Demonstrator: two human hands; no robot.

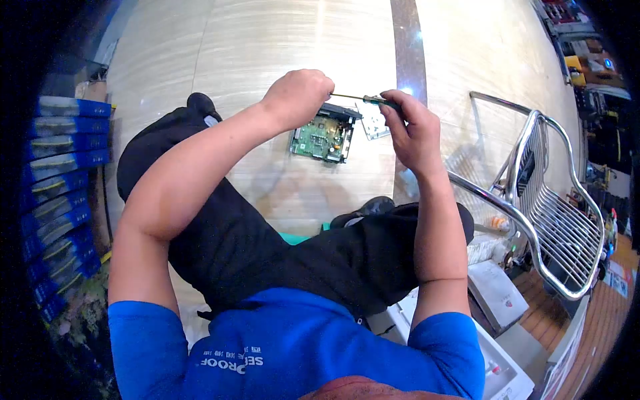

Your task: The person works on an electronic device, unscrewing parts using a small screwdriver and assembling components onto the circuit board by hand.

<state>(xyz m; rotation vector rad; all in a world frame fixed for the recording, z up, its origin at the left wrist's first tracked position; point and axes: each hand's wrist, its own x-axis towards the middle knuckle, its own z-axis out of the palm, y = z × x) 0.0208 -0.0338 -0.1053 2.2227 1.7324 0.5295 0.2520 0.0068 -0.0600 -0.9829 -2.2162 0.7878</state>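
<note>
A screwdriver (371,99) with a dark handle is held level above the floor, its thin shaft pointing left. My right hand (415,130) is closed round its handle. My left hand (298,99) is closed at the shaft's tip end; whether it pinches the tip or something small is hidden. Just below my left hand, a green circuit board (321,141) in a dark frame lies on the floor, its upper edge partly covered. A flat pale plate (375,123) lies beside it, partly behind my right hand.
A metal-framed chair (557,223) stands at the right. Blue boxes (63,163) are stacked at the far left. My bent legs flank the floor area. A white open container (497,363) and a pale box (497,293) sit at the lower right.
</note>
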